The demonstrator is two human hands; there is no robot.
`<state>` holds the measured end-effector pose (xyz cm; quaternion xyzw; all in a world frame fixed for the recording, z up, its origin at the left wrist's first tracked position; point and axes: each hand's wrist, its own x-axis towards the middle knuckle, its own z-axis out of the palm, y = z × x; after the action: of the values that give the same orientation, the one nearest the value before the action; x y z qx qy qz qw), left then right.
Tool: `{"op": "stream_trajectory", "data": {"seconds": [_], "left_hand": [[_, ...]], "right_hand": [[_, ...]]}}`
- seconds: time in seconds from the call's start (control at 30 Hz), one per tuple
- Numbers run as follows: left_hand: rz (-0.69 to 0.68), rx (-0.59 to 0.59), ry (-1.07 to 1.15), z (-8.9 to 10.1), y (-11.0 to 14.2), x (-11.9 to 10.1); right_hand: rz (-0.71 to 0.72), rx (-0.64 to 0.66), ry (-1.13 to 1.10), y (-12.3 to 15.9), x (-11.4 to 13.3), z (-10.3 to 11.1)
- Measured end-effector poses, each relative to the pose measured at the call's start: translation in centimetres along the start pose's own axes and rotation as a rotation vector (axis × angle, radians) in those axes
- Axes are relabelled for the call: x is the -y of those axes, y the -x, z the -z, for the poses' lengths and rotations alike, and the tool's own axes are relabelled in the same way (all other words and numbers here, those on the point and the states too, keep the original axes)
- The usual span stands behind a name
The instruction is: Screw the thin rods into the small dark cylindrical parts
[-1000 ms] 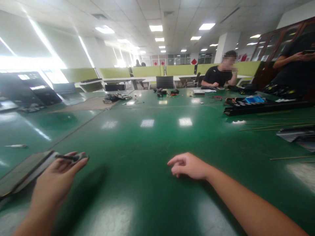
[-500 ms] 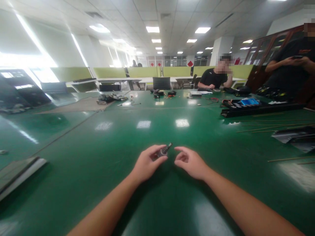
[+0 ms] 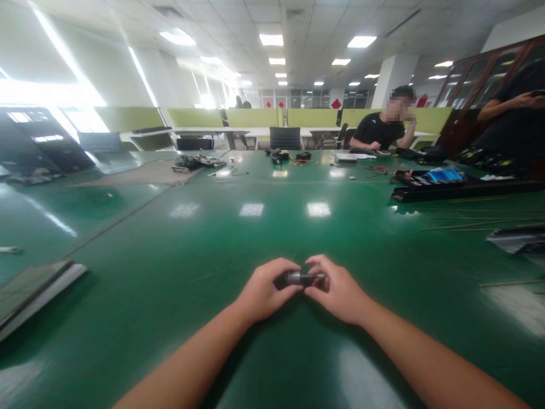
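A small dark metal cylindrical part [image 3: 294,278], with a narrower shaft pointing right, lies nearly level above the green table. My left hand [image 3: 269,288] is closed around its thicker left end, thumb in front and index finger behind. To the right, my right hand [image 3: 336,288] is curved about the thin shaft, its thumb and index finger apart. The shaft's tip reaches into that gap; whether the curled fingers touch it I cannot tell. Part of the thick end is hidden in my left hand.
The glossy green table [image 3: 187,329] spreads around my hands. A flat grey-edged board [image 3: 42,289] lies left. Thin rods [image 3: 472,220] and a black channel [image 3: 460,192] lie right. Tools and wires [image 3: 279,157] sit farther back. One person [image 3: 377,130] sits opposite; another [image 3: 522,119] stands right.
The part has swung from tilted up to nearly level, its shaft now between my right hand's fingers. My hands have come closer together. The view has shifted slightly.
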<state>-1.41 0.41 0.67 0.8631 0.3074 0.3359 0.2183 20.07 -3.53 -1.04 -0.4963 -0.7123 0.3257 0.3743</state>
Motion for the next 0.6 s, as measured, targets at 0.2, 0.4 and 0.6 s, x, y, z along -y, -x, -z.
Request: {"op": "stream_trajectory", "data": {"seconds": [0.2,0.4,0.6], "left_hand": [[0.007,-0.004,0.035,-0.23,-0.10,-0.22],[0.015,0.009,0.046,-0.22,-0.14,-0.28],[0.047,0.027,0.061,-0.11,-0.22,-0.34]], "right_hand": [[-0.014,-0.007,-0.011,0.10,0.10,0.18],[-0.001,-0.045,-0.018,0.07,0.68,0.32],[0.059,-0.063,0.029,-0.06,0.96,0.31]]}}
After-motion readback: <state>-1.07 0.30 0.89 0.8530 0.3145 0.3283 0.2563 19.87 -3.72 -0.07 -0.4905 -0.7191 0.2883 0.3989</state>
